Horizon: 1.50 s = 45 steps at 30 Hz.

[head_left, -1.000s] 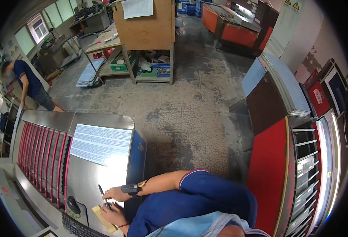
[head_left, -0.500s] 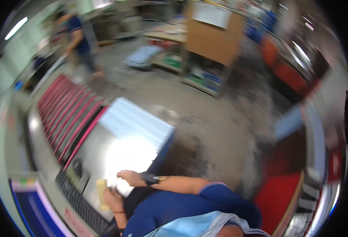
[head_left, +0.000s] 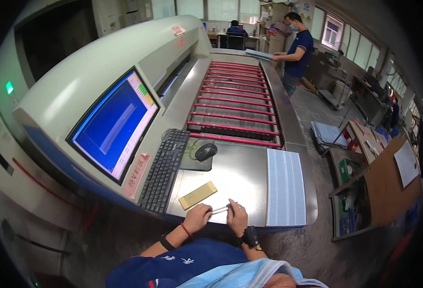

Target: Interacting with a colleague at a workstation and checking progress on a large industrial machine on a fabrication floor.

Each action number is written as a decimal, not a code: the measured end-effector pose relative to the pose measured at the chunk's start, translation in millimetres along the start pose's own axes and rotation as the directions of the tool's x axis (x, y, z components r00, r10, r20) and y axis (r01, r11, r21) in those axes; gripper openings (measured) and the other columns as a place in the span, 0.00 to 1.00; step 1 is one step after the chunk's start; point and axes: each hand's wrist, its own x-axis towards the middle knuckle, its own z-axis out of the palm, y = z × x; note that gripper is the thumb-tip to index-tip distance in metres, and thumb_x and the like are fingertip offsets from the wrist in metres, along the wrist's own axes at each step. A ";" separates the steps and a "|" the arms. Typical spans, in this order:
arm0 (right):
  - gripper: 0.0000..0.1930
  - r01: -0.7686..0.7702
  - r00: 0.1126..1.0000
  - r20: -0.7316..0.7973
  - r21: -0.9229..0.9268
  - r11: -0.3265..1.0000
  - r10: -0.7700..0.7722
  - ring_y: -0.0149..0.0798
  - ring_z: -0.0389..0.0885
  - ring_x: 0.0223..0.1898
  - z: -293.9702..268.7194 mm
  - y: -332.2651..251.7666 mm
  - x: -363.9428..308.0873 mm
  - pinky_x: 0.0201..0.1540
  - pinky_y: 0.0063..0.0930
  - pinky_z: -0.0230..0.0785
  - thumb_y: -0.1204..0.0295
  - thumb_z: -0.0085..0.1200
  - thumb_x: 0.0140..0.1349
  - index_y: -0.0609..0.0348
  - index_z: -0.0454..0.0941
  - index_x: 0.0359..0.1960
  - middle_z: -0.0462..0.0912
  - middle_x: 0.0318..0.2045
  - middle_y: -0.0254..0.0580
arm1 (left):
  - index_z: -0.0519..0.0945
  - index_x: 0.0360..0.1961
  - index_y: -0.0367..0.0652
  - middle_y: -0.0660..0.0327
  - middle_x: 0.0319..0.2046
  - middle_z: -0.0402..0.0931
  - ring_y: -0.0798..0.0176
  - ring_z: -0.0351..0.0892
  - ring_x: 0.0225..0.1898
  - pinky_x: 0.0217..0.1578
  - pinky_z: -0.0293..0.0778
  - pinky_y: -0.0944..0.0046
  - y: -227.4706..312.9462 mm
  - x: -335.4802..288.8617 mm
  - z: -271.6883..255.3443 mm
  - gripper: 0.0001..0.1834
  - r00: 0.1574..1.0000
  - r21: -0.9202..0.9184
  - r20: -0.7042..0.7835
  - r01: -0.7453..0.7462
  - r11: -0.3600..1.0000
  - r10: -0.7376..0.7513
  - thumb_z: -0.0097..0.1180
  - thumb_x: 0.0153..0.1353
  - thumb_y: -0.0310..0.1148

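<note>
As the pen-like object (head_left: 220, 209) runs left-to-right, left hand (head_left: 195, 219) and right hand (head_left: 238, 219) pinch its ends.

I'm seeing white glare spreading across the metal worktop (head_left: 242, 180) toward its near edge, while windows (head_left: 333, 33) are glowing beyond its far right corner. Shadow is darkening the floor (head_left: 108, 237) below its near left corner. Fisheye distortion is bending lines toward the black rim; the middle is looking sharp.

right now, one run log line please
left grip: holding slim pen-like item; right grip: holding same item; yellow block: on metal surface
</note>
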 end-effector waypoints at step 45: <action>0.20 -0.126 0.992 -0.011 0.073 0.989 0.127 0.48 0.80 0.37 1.6 3.4 -10.8 0.43 0.40 0.72 0.79 0.55 0.59 0.67 0.73 0.55 0.83 0.35 0.50 | 0.84 0.36 0.41 0.56 0.31 0.82 0.56 0.81 0.33 0.37 0.75 0.58 -27.2 -4.0 -45.9 0.07 0.798 0.104 -0.584 0.256 0.961 -0.149 0.60 0.56 0.26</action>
